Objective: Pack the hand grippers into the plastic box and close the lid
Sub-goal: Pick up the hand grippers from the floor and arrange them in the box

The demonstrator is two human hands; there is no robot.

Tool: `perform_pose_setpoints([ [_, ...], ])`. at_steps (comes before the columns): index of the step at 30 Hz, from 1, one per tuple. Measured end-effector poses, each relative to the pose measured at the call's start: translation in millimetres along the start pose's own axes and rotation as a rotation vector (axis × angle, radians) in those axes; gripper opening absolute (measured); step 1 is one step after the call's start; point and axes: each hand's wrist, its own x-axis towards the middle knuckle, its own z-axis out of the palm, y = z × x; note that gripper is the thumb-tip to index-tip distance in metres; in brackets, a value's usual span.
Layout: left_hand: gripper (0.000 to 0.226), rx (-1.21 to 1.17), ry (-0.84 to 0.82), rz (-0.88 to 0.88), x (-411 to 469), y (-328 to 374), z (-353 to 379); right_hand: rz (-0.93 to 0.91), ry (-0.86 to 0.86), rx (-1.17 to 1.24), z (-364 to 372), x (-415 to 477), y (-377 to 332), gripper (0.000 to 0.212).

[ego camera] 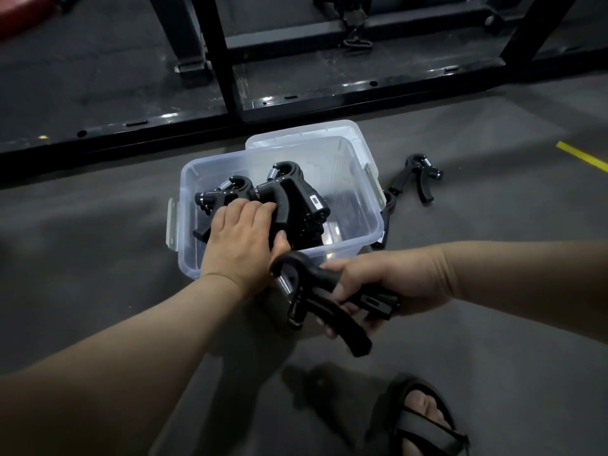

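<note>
A clear plastic box (362,232) stands open on the grey floor with several black hand grippers (296,192) inside. My left hand (240,238) reaches into the box, its fingers curled round the handle of one gripper there. My right hand (391,284) grips another black hand gripper (316,297) just in front of the box, above the floor. The box's lid (329,133) lies behind the box, partly hidden by it.
One more hand gripper (418,176) lies on the floor right of the box, and another (388,212) leans against the box's right wall. A black metal rack frame (230,103) runs across behind. A sandalled foot (424,419) is at the bottom right.
</note>
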Motion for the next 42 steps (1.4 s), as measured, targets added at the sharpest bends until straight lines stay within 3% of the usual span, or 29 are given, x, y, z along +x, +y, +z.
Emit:
perform_pose_setpoints([
  [4,0.065,-0.031,-0.013,-0.003,0.5,1.0,-2.0,-0.123,-0.015,0.027,-8.2,-5.4,-18.1,0.039],
  [8,0.073,0.009,-0.025,0.049,1.2,-2.4,2.2,-0.198,0.048,0.238,-12.4,-1.7,-21.3,0.042],
  [11,0.061,0.014,-0.017,0.03,0.6,-1.4,0.4,-0.258,0.117,0.4,-9.7,5.5,-22.7,0.038],
  [16,0.046,0.022,-0.018,0.023,0.5,0.2,-2.3,-0.34,0.339,0.392,-16.5,12.4,-34.6,0.041],
  [20,0.05,0.037,-0.105,0.021,2.4,-0.6,-6.5,-0.369,0.497,0.326,-20.6,13.5,-47.2,0.033],
  [22,0.05,0.059,-0.138,0.02,4.1,0.9,-11.0,-0.374,0.578,0.31,-24.1,13.6,-55.0,0.018],
  [26,0.042,0.164,-0.204,0.127,2.7,-6.1,-20.0,-0.355,0.74,0.258,-35.3,12.3,-70.9,0.009],
  [29,0.04,0.229,-0.253,0.273,5.7,-19.6,-30.6,-0.323,0.729,0.2,-44.3,15.0,-78.6,0.009],
  [34,0.057,0.283,-0.407,0.536,27.7,-34.8,-57.1,-0.188,0.701,0.001,-45.4,20.2,-91.9,0.012],
  [38,0.053,0.294,-0.517,0.542,47.3,-36.6,-60.3,-0.126,0.782,-0.239,-40.8,33.2,-105.6,0.009],
  [42,0.05,0.261,-0.418,0.587,45.1,-39.1,-44.8,-0.136,0.836,-0.484,-36.3,41.7,-109.4,0.013],
])
